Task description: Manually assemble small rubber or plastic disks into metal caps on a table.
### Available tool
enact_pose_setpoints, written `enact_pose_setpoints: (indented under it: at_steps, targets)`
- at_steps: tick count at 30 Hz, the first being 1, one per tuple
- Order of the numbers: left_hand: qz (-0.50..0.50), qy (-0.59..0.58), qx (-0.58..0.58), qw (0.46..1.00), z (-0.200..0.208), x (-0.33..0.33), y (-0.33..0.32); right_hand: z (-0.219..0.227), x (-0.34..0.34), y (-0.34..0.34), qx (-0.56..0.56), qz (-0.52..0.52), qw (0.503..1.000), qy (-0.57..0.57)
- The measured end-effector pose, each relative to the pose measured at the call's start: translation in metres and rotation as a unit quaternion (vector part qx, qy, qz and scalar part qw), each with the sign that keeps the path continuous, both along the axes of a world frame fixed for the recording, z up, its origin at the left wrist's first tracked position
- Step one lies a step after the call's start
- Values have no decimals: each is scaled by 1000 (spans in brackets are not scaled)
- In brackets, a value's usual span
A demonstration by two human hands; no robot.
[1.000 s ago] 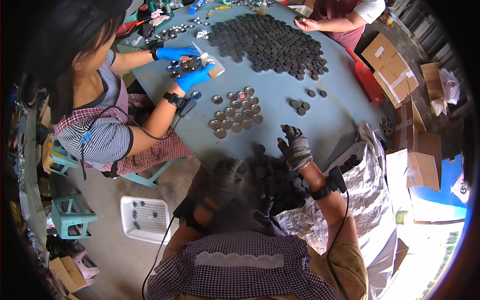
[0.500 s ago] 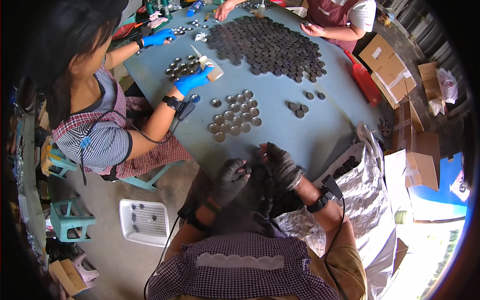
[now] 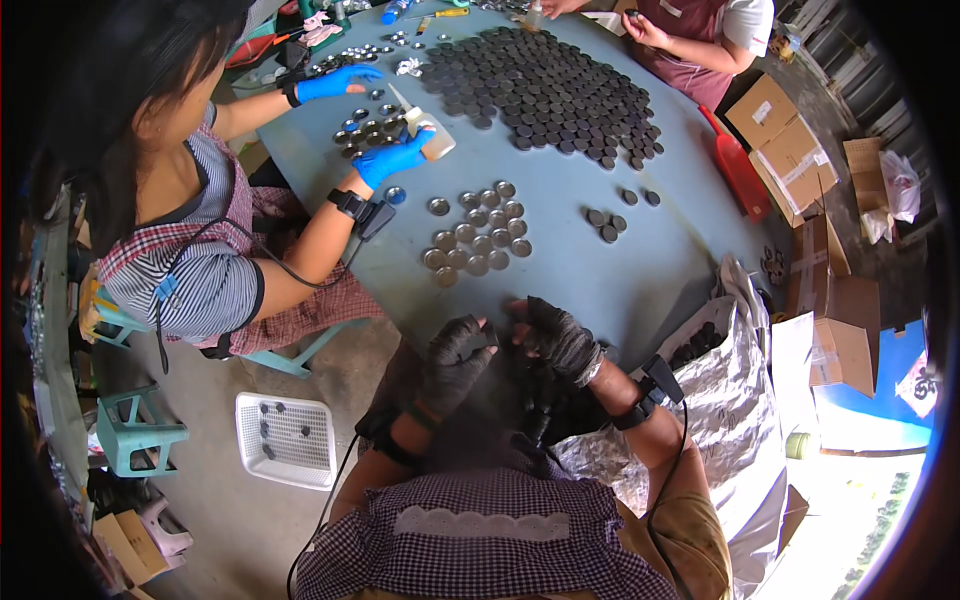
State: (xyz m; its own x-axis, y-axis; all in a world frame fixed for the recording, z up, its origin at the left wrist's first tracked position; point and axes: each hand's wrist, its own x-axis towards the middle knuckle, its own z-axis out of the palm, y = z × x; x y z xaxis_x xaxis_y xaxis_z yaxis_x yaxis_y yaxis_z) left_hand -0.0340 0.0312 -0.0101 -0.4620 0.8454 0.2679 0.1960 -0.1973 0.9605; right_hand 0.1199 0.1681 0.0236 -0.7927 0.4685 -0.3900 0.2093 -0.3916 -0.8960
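My left hand [image 3: 458, 358], in a dark fingerless wrap, is at the table's near edge with its fingers curled round a small dark round piece [image 3: 481, 341]. Close by on the right, my right hand [image 3: 553, 338], wrapped the same way, has its fingers bent together; what they hold, if anything, cannot be made out. Below and between the hands lies a dark heap, blurred in shadow. Just beyond my hands, a group of shallow metal caps [image 3: 482, 241] rests on the blue-grey table [image 3: 400, 300]. Several loose black discs [image 3: 608, 233] lie farther right.
A broad spread of black discs [image 3: 540, 95] covers the far table. At left, a co-worker's blue-gloved hand [image 3: 390, 160] holds a squeeze bottle [image 3: 437, 142]; another person stands beyond. A silver sack [image 3: 690, 420] with black pieces is at right, a white basket [image 3: 287, 470] on the floor.
My right hand has turned slightly and its fingers have curled in. My left hand stays nearly in place, still round the dark piece. The co-worker's far gloved hand has shifted right.
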Motion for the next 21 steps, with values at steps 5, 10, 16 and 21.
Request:
enact_pose_setpoints:
  at_steps: [5, 10, 16, 21]
  targets:
    - [0, 3, 12, 1000, -3, 0, 9, -5, -22, -4, -255, -178, 950, 32]
    - [36, 65, 6, 997, -10, -3, 19, -8, -36, 20, 22, -53, 996, 61]
    - [53, 32, 16, 998, -18, -7, 21, -31, -52, 104, 612, -27, 787, -76]
    - [30, 62, -21, 997, -16, -10, 21, -51, -63, 107, 698, 24, 667, -258]
